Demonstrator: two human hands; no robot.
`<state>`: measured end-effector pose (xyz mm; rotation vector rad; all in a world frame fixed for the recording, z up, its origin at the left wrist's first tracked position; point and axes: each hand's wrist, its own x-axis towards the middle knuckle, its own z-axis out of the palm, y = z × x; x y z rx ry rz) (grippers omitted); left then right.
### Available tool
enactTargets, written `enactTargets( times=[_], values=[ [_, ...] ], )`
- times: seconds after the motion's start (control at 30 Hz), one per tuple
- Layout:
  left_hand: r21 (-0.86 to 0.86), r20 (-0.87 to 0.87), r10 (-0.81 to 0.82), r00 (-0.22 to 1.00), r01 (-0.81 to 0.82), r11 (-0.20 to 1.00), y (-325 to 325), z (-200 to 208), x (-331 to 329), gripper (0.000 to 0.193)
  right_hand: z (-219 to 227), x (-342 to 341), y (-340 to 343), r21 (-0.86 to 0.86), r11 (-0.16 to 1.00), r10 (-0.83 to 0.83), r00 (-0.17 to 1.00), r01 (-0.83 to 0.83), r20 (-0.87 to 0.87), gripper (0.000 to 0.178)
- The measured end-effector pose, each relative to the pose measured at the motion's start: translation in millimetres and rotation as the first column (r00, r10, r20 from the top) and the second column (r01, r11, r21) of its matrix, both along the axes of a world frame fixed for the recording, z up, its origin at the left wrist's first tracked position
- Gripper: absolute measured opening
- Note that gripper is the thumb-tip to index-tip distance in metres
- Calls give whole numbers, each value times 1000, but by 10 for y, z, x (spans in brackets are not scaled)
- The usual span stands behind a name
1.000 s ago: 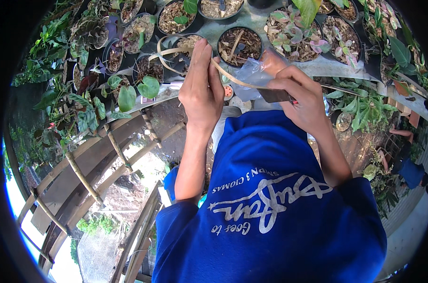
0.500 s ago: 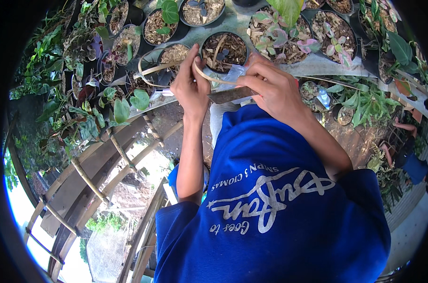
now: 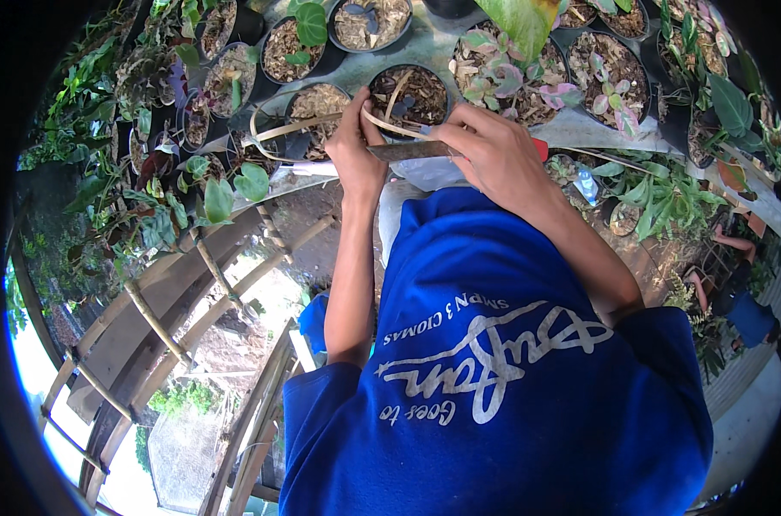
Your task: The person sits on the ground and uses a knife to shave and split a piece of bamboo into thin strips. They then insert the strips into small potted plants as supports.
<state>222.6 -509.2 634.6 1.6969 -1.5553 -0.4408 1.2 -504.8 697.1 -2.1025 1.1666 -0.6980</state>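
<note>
Over the near edge of the potting bench, my left hand (image 3: 356, 150) is closed around a thin, pale, bendy strip (image 3: 292, 128) that looks like split bamboo. One part of the strip loops out to the left; another curves across to my right hand (image 3: 494, 155). That hand grips a knife (image 3: 408, 151), its dull, dark blade pointing left with the tip close to my left wrist. A bit of the red handle shows past the right hand. The fingers of the right hand also meet the strip's end just above the blade.
Black pots of wood chips line the bench, among them one with a small dark plant (image 3: 410, 99) and one with pink-and-green leaves (image 3: 507, 73). Clear plastic (image 3: 429, 175) lies below the knife. A bamboo lattice (image 3: 158, 322) stands lower left; another person (image 3: 743, 292) is at far right.
The knife blade has shifted up and left and now lies more level, nearer the left hand. My left hand has moved slightly right, and more red handle shows.
</note>
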Motion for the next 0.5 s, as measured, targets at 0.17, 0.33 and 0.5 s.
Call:
enactTargets(
  times=[0.17, 0.33, 0.5],
  values=[
    [1, 0, -2, 1000, 2, 1000, -17, -55, 0, 25, 6, 14, -2, 1, 1000, -2, 1000, 2, -18, 20],
    [10, 46, -7, 999, 7, 1000, -27, -60, -15, 26, 90, 4, 10, 40, 999, -7, 999, 9, -40, 19],
    [74, -12, -26, 1000, 27, 997, 31, -39, -58, 30, 172, -64, 20, 79, 997, -20, 1000, 19, 15, 19]
  ],
)
